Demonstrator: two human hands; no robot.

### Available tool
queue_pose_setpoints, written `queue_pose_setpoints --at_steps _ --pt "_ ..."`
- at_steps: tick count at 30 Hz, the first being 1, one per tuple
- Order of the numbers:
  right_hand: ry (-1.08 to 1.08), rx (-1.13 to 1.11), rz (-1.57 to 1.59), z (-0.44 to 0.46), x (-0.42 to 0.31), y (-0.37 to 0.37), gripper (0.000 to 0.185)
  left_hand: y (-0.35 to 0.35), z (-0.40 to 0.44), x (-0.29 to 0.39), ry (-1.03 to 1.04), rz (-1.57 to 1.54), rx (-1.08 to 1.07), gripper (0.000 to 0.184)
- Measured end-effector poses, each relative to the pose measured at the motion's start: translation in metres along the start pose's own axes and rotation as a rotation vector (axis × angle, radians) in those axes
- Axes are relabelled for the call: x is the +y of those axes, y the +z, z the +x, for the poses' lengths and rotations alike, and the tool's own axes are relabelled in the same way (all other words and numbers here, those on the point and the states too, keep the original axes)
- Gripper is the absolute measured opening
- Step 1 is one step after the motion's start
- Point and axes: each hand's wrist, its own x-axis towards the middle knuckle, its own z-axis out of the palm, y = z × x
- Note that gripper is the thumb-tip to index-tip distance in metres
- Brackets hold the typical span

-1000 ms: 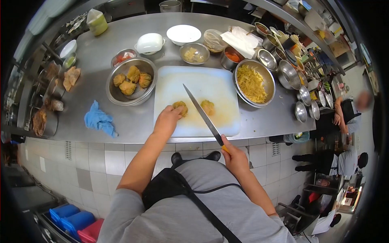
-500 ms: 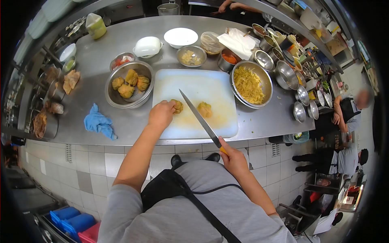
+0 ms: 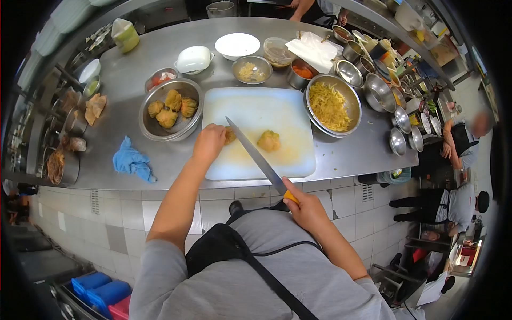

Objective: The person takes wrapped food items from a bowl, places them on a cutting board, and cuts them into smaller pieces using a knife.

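Steel-grey and lightly shiny, the counter [image 3: 122, 69] curves across a busy kitchen, above a pale tiled floor [image 3: 132, 217]. On it lies a white cutting board [image 3: 256, 98], stained yellowish towards its near half. The person's left hand [image 3: 209, 141] is at the board's left side, fingers bent close together against a small brown-yellow lump [image 3: 230, 135] — how firmly they grip it cannot be told. The right hand [image 3: 306, 209] is closed around the yellow handle of a long knife [image 3: 257, 157], whose blade slants over the board with its tip by that lump. A second lump [image 3: 268, 141] sits on the board, to the right of the blade.

Left of the board, a metal bowl [image 3: 146, 125] holds four more lumps, with a crumpled blue cloth [image 3: 132, 160] nearer the counter's edge. Right of it, another bowl [image 3: 354, 101] holds yellow shreds. Beyond the board are a white bowl [image 3: 237, 45] and a white dish [image 3: 194, 60]. Blue bins [image 3: 108, 298] stand at lower left, and two people in aprons — one with folded arms [image 3: 452, 144] — are off to the right.
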Motion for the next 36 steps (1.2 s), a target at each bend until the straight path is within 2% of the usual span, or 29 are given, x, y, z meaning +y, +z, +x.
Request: queue_pose_setpoints --at_steps 6,10,12,16,18,22,24,27,36 --pt "0.008 0.026 -0.021 -0.002 -0.003 0.002 0.066 0.002 0.003 -0.017 -0.157 -0.216 -0.022 0.017" --pt "0.0 0.022 -0.012 -0.004 -0.007 -0.001 0.066 0.0 -0.007 -0.014 -0.085 -0.287 0.003 0.021" --pt "0.012 0.001 -0.018 -0.005 -0.008 -0.001 0.066 -0.019 -0.012 0.007 -0.052 -0.232 -0.105 0.03" --pt "-0.014 0.031 -0.041 -0.004 -0.009 0.0 0.066 0.0 -0.013 -0.006 -0.044 -0.168 -0.058 0.031" --pt "-0.007 0.023 -0.047 -0.004 -0.009 0.0 0.066 -0.002 -0.012 -0.002 0.055 -0.095 -0.032 0.029" --pt "-0.018 0.023 -0.059 -0.003 -0.01 0.005 0.065 -0.005 -0.012 0.003 0.047 -0.069 -0.078 0.023" --pt "-0.01 0.021 -0.046 -0.003 -0.012 0.005 0.065 -0.008 -0.017 0.017 -0.035 -0.03 -0.081 0.016" --pt "0.017 0.028 -0.05 -0.006 -0.013 0.007 0.065 0.006 -0.019 0.011 0.006 -0.066 0.026 0.016" --pt "-0.028 0.061 -0.059 -0.009 -0.006 0.017 0.063 -0.001 -0.021 0.021 -0.05 0.003 -0.036 0.015"
